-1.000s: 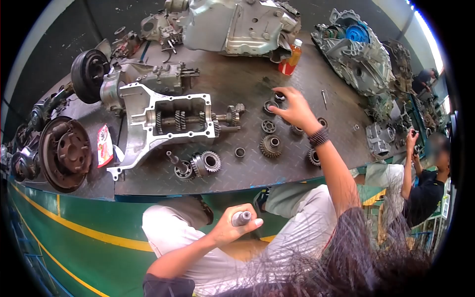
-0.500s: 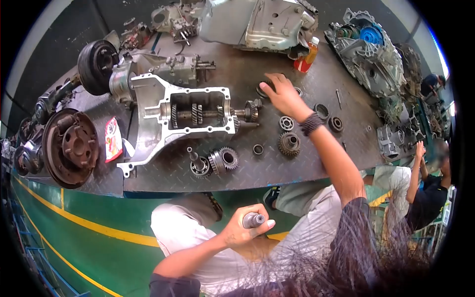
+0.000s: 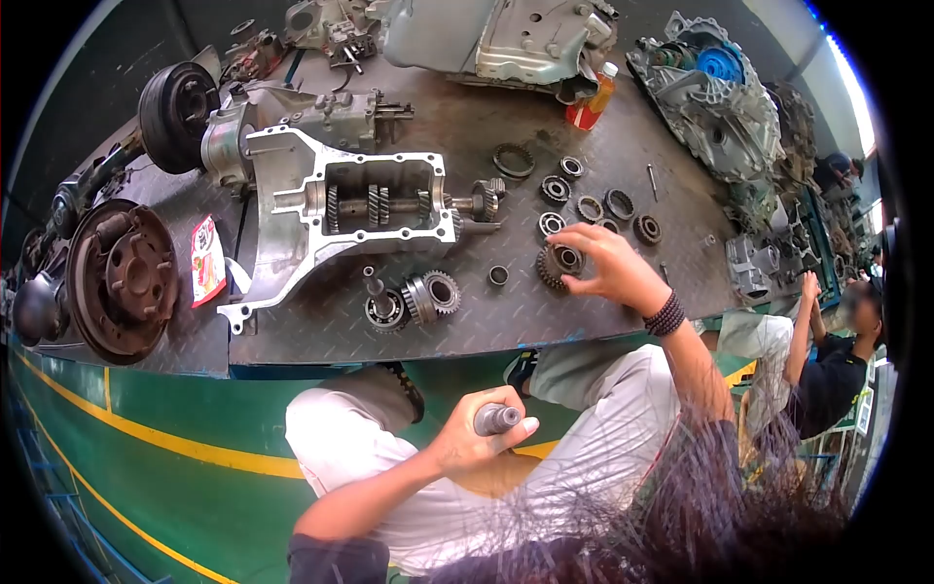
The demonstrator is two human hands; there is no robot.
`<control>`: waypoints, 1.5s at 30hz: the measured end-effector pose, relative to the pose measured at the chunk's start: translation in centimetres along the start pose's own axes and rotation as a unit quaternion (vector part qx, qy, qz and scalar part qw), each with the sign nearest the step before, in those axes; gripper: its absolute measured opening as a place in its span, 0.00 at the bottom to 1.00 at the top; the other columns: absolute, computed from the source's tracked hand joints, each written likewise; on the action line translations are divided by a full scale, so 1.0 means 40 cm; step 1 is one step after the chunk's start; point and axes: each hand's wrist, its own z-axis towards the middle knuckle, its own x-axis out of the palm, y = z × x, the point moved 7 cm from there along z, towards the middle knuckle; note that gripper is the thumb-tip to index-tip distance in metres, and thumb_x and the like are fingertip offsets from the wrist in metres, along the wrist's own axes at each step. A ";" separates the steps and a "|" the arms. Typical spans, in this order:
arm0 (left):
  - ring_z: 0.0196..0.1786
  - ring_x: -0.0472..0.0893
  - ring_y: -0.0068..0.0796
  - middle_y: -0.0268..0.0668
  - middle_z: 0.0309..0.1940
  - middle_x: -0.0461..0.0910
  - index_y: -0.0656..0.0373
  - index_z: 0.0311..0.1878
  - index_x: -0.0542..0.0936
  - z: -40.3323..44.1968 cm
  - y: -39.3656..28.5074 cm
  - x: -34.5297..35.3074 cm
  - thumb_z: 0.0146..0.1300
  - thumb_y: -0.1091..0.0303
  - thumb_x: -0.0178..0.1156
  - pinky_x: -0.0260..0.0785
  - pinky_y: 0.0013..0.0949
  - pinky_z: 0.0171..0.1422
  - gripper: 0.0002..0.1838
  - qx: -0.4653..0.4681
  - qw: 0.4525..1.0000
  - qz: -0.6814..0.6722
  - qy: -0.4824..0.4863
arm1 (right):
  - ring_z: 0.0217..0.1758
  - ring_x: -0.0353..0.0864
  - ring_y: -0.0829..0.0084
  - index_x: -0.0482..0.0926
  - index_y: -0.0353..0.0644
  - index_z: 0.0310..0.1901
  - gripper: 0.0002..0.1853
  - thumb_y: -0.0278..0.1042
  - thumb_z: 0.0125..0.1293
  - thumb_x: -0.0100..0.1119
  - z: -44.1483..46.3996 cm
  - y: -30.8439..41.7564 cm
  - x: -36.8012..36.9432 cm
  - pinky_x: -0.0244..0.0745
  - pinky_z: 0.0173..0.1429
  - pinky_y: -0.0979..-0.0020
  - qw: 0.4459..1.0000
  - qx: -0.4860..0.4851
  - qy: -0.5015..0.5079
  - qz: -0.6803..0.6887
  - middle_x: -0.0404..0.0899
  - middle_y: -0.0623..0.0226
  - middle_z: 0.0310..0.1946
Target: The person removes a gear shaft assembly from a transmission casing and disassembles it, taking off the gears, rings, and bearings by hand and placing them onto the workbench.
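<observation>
My left hand [image 3: 477,433] is wrapped round a metal shaft [image 3: 498,419], held upright above my lap with its stepped end showing. Over the bench, my right hand [image 3: 613,268] has its thumb and fingers spread around a toothed gear [image 3: 551,269]; whether they touch it is unclear. Just behind that gear lies a bearing [image 3: 552,226]. Other rings and bearings lie beyond, among them a large toothed ring [image 3: 513,161] and a dark ring [image 3: 619,203]. A small bushing [image 3: 498,275] sits to the left of my right hand.
An open gearbox housing [image 3: 282,258] with gears inside lies on the metal bench [image 3: 486,326]. Left are a rusty brake drum [image 3: 126,282] and a red-white packet [image 3: 206,268]. A bottle [image 3: 592,97] stands behind. Another person [image 3: 837,360] sits at the right.
My right hand has moved from the rings at the back toward the front, to the toothed gear. The large toothed ring is now uncovered. My left hand still holds the shaft.
</observation>
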 end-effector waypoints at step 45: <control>0.37 0.70 0.14 0.23 0.31 0.74 0.58 0.36 0.79 0.006 0.009 -0.026 0.74 0.59 0.73 0.66 0.26 0.43 0.16 0.015 1.000 -0.011 -0.011 | 0.74 0.76 0.50 0.78 0.45 0.73 0.36 0.27 0.59 0.71 -0.048 -0.022 0.021 0.71 0.80 0.57 0.996 0.081 -0.006 0.026 0.79 0.54 0.69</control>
